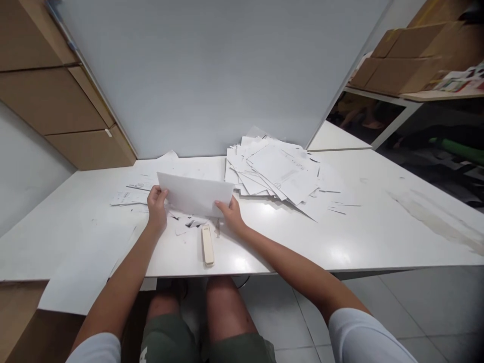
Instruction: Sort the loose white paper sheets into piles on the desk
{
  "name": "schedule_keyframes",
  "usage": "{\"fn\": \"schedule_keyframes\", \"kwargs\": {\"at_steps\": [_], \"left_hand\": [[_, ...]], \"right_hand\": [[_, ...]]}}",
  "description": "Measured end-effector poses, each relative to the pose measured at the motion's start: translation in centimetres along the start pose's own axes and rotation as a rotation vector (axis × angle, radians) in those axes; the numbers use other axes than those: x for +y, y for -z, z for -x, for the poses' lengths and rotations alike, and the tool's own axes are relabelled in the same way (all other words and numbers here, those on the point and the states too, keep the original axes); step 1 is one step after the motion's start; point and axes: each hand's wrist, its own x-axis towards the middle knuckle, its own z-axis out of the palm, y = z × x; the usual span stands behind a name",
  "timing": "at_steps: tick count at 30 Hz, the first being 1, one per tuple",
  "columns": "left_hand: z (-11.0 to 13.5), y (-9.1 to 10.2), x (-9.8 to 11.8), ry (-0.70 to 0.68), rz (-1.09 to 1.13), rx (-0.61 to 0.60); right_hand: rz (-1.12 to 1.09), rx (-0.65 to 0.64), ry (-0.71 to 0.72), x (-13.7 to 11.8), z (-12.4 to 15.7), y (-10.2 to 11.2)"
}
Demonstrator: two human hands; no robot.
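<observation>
My left hand (157, 207) and my right hand (231, 215) hold a white paper sheet (194, 194) by its two short ends, raised and tilted just above the table. Behind my right hand lies a loose pile of printed papers (274, 169). Printed sheets (130, 196) lie to the left, beside my left hand. Small torn paper scraps (189, 223) are scattered below the held sheet, between my hands. Near my right hand, a narrow cream plastic tool (207, 245) lies lengthwise on the table; it may be a stapler.
The white table (340, 237) runs wide, with a smeared stain at its right side. A pale grey panel (212, 75) rises behind it. Wooden cabinets (56, 101) stand at the left, and cardboard boxes (404, 63) sit on a shelf at the upper right.
</observation>
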Motion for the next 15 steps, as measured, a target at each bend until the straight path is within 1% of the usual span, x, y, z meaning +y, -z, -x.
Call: {"fn": "schedule_keyframes", "kwargs": {"at_steps": [2,5,8,10,11,12,13,14,15], "left_hand": [[0.0,0.3,0.2,-0.042,-0.054,0.061],[0.0,0.5,0.9,-0.128,-0.147,0.152],[0.8,0.0,2.3,-0.247,-0.283,0.263],[2.4,-0.7,3.5,-0.287,-0.362,0.346],[3.8,-0.9,4.2,-0.287,-0.377,0.377],[5.7,-1.0,5.0,-0.278,-0.38,0.387],[7.8,-0.7,5.9,-0.264,-0.373,0.37],[10.3,-0.1,6.7,-0.251,-0.376,0.312],[13.0,0.7,7.5,-0.221,-0.398,0.187]], "right_hand": [[0.007,-0.019,0.01,0.4,0.1,-0.1],[0.121,-0.049,0.121,0.4,-0.6,-0.2],[0.251,-0.048,0.271,-1.3,-1.6,0.2],[0.275,-0.03,0.332,-3.3,-1.3,1.4],[0.28,-0.003,0.335,-4.4,-0.4,2.3],[0.283,0.045,0.312,-5.4,1.1,3.3],[0.285,0.11,0.259,-6.2,3.4,4.3],[0.281,0.183,0.173,-6.7,6.5,5.2],[0.257,0.276,0.054,-6.8,10.1,5.9]]}}
